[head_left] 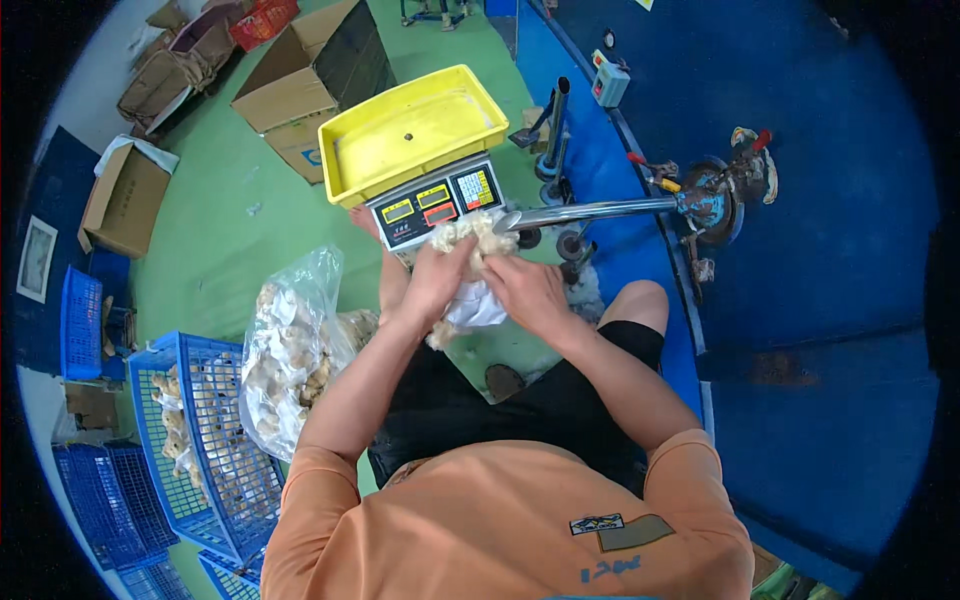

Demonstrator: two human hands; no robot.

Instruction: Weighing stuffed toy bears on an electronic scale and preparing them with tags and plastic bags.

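Note:
A cream, fluffy plush toy piece (462, 228) with a white fabric part (476, 306) is between my hands, at the open end of a shiny metal tube (600, 211). My left hand (437, 277) is closed on its left side, thumb upward. On the other side, my right hand (527, 292) grips the plush just below the tube's tip. Whether the tube's end sits inside the plush is hidden by the fur. Behind it stands a digital scale (425, 208) bearing a yellow tray (420, 120) with a small dark object in it.
The tube comes out of a round fitting (712, 203) on a blue metal wall (810, 290). At my left are a clear bag (290, 350) of plush pieces and a blue basket (215, 440) holding more. Cardboard boxes (300, 90) stand farther off on the green floor.

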